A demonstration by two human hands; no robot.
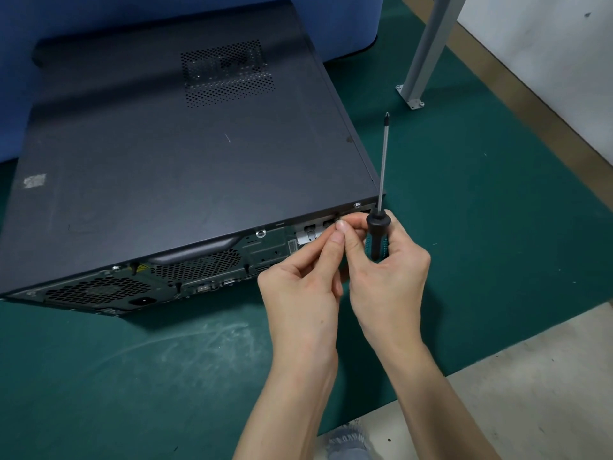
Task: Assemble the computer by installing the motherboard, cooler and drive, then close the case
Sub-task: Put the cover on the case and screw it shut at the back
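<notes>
The computer case [172, 154] is lying flat on the green mat [481, 234], stretching away from the hands and to their left, with its dark side panel [132, 180] sitting on top and closing it. Its rear panel [199, 270] is facing the person, and both hands are working just in front of that panel's right end. The right hand [388, 280] is curling its fingers round the black and teal handle of a screwdriver [376, 237], whose shaft is pointing up and away above the knuckles. The left hand [298, 293] is pressing against the right, its thumb and forefinger pinching together at the right hand's fingertips. Whether a small part is sitting in that pinch cannot be told. Two silver thumbscrews [357, 204] are showing along the panel's edge just beyond the fingertips. A grey metal post [428, 51] is standing on the mat well beyond the right hand.
</notes>
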